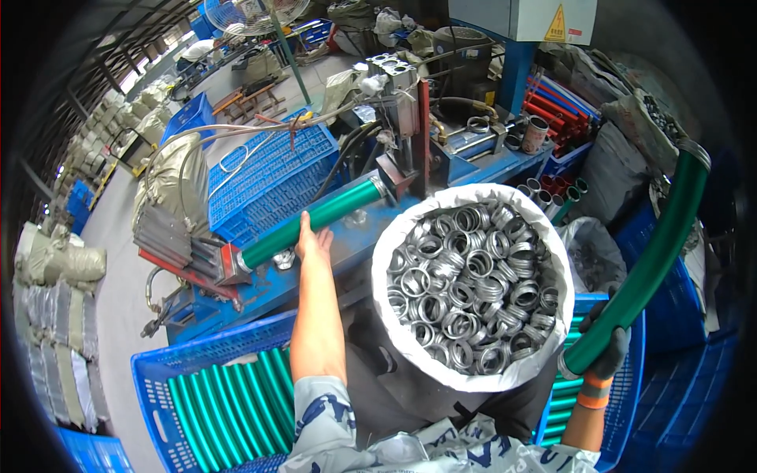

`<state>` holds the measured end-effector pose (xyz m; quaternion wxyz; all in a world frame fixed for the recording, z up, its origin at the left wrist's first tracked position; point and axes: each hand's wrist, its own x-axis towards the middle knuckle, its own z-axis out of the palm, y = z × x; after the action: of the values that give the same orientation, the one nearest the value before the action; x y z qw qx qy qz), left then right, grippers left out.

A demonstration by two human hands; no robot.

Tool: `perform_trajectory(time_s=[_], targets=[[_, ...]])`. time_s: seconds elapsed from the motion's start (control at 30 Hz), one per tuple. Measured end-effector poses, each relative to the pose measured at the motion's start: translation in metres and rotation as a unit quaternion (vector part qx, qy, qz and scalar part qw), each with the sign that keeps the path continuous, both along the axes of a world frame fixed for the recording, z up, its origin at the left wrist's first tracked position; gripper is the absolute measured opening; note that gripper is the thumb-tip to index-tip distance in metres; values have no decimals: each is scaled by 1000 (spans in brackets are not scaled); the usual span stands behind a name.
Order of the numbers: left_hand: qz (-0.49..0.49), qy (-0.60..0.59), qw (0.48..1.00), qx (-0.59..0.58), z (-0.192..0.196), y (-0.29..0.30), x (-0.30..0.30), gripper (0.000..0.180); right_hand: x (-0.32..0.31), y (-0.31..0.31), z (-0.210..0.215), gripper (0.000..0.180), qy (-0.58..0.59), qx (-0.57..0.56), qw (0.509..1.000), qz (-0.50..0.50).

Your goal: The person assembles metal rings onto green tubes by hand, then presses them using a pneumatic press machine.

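A green metal tube (315, 221) lies slanted in the bench machine, its ends between the left red clamp (231, 264) and the upper right clamp block (394, 178). My bare left hand (315, 243) touches its near side, thumb against the tube and fingers spread. At right, my gloved right hand (610, 352) grips a second green tube (658, 268) near its lower end; silvery rings sit at both its ends. Between my arms stands a white-lined bucket (384, 315) filled with loose metal rings (473, 292).
Left of my legs, a blue crate (150, 394) holds several green tubes (229, 406); another blue crate (631, 386) with tubes stands at right. The blue workbench (347, 252) carries hoses and cylinders. Behind it are stacked blue baskets (268, 181) and red tubes (552, 110).
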<state>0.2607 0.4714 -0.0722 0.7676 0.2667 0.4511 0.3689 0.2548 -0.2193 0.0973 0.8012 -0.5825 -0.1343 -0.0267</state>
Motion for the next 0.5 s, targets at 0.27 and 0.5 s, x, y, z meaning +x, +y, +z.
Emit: perform_trajectory(time_s=[0.27,0.5], targets=[[-40,20,999,0,0,5,-10,89,2,-10,-11,81,43,30,999,-4],[-116,14,993,-33,-26,-29,36,72,-26,-148,-28,54,20,-43,976,-211]])
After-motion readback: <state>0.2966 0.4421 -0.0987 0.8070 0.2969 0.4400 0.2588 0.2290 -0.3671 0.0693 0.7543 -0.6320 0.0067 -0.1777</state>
